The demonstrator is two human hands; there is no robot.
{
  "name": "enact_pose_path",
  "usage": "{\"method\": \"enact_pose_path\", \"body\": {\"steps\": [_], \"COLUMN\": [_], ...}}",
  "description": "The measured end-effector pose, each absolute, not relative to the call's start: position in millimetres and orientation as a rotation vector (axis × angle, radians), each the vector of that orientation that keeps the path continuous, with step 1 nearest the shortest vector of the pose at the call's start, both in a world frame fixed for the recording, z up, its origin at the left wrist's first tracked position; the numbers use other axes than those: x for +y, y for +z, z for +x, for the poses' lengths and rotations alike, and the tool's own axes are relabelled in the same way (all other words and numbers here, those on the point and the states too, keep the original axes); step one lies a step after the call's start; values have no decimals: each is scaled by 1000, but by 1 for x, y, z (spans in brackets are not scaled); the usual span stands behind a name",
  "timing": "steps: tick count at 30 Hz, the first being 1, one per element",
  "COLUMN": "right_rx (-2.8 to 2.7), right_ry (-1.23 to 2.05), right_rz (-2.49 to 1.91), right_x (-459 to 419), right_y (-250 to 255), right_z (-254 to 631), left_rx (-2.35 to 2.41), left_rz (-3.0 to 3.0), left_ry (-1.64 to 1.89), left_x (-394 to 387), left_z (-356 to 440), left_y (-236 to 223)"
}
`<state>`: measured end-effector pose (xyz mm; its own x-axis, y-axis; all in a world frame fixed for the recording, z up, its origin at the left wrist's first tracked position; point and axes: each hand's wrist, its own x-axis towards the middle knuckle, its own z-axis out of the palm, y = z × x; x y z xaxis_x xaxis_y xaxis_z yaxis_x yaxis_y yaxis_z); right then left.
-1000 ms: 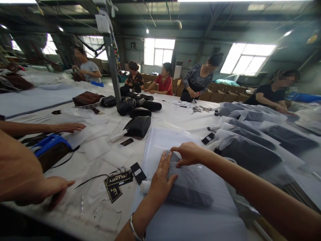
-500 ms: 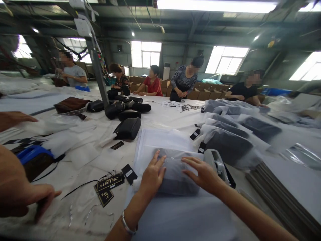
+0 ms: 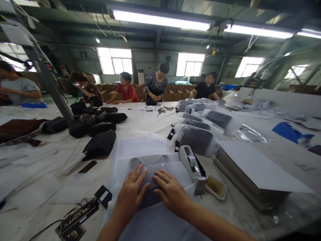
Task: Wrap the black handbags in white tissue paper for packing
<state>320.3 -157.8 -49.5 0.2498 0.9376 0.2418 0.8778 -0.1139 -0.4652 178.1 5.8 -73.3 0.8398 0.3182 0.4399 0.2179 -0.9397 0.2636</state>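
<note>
A dark bag wrapped in thin white tissue paper [image 3: 150,199] lies in front of me on a stack of white sheets [image 3: 140,144]. My left hand [image 3: 134,184] rests flat on the left part of the wrapping, fingers stretched out. On the right part lies my right hand [image 3: 170,189], its fingers extended too. Clear tape appears to glint on the paper near my fingertips. Just right of the bundle stands a grey tape dispenser [image 3: 191,164]. A black hang tag with a white label [image 3: 103,196] sits to the left of it.
Black bags [image 3: 100,144] stand at left, near a slanted metal post [image 3: 54,88]. Wrapped bags [image 3: 194,139] line the right side. Nearer are a small dish [image 3: 216,187] and a stack of boards [image 3: 260,170]. Several co-workers [image 3: 156,83] are across the table.
The camera view has turned right, bringing the dish and a blue object into sight. Both hands stay on the wrapped bag. A neighbour's hands at left have gone out of view.
</note>
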Motion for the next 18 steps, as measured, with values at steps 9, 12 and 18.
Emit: {"method": "enact_pose_path", "body": {"steps": [9, 12, 18], "right_rx": [-1228, -1072, -1044], "right_ry": [-50, -27, 261], "right_rz": [-2262, -2463, -2670], "right_x": [-172, -181, -179], "right_y": [0, -3, -35], "right_z": [433, 502, 583], "left_rx": [371, 352, 331], "left_rz": [2905, 2931, 3040], "left_ry": [433, 474, 613], "left_x": [2, 5, 16], "left_z": [155, 157, 161], "left_y": [-80, -88, -115]}}
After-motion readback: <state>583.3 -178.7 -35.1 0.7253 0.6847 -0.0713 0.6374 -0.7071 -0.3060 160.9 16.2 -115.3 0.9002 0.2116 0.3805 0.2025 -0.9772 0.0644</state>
